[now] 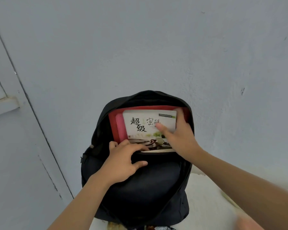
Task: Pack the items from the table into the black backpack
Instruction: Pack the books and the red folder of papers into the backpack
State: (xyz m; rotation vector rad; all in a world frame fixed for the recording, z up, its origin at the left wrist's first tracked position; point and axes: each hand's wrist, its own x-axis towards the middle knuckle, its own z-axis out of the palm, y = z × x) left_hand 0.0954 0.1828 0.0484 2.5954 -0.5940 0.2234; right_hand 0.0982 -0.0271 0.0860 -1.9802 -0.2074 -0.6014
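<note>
Table [204,193]: whitish top, seen only below & to the R of the right hand [181,138], partly under that forearm. Black backpack [148,188] stands upright on it, directly beneath both hands, its front panel under the left hand [121,161]. Pale greenish strip [228,199] lies on the top well below-R of the right hand, too blurred to ID. Pink blur [246,221] lower still; can't tell if it's on the top. Small dark bits [158,227] at bag's base, far below the left hand, cut off by frame edge.
</note>
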